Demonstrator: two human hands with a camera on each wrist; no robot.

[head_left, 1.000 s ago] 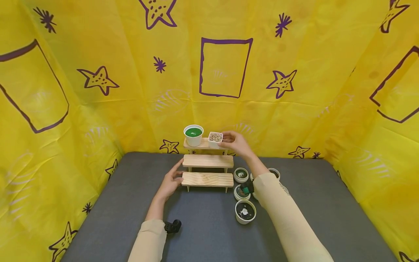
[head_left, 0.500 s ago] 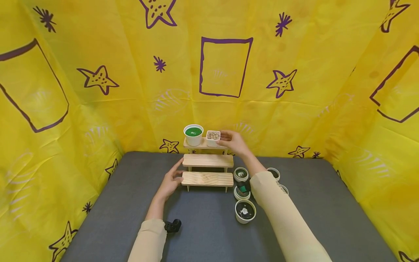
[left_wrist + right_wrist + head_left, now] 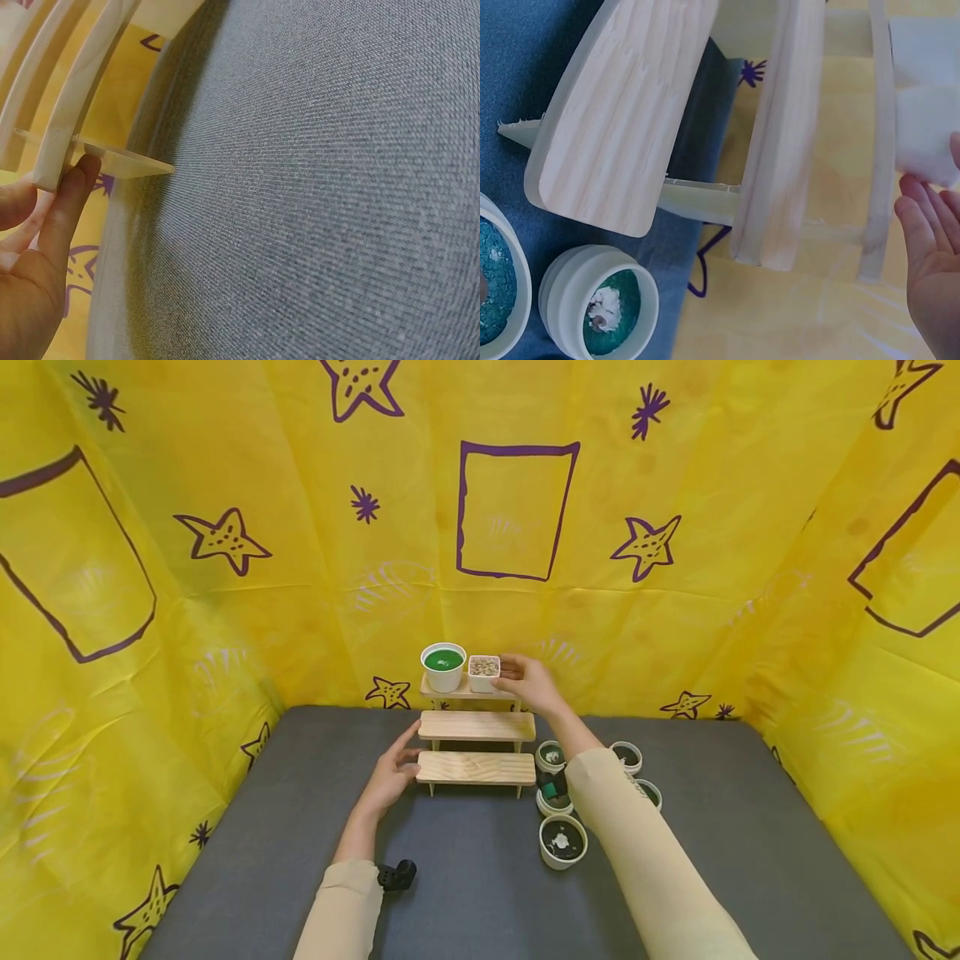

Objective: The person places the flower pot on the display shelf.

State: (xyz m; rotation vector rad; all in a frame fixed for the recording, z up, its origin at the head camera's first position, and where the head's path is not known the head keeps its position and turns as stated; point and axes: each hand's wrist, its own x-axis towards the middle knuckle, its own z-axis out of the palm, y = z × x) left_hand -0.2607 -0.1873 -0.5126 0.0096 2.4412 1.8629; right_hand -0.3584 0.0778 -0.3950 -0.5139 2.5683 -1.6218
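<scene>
A three-tier wooden stand (image 3: 476,767) stands on the grey table. My left hand (image 3: 388,781) grips the left end of its lowest board, thumb on one face and fingers on the other in the left wrist view. On the top board, a round white pot (image 3: 444,679) with a green filling stands at the left. Beside it is a small square white pot (image 3: 483,683) topped with pebble-like bits. My right hand (image 3: 531,685) holds this square pot at its right side, between thumb and fingers; in the right wrist view the hand (image 3: 937,255) is partly cut off.
Several round white pots with dark or green fillings stand right of the stand, including a larger front pot (image 3: 562,843) and one by the bottom board (image 3: 604,307). The right sleeve (image 3: 637,835) hides part of this group. A yellow patterned cloth (image 3: 517,610) encloses the table.
The square pot has slid left along the top board, close to the green-filled pot, with my right hand moving along with it. My left hand stays at the stand's lowest board.
</scene>
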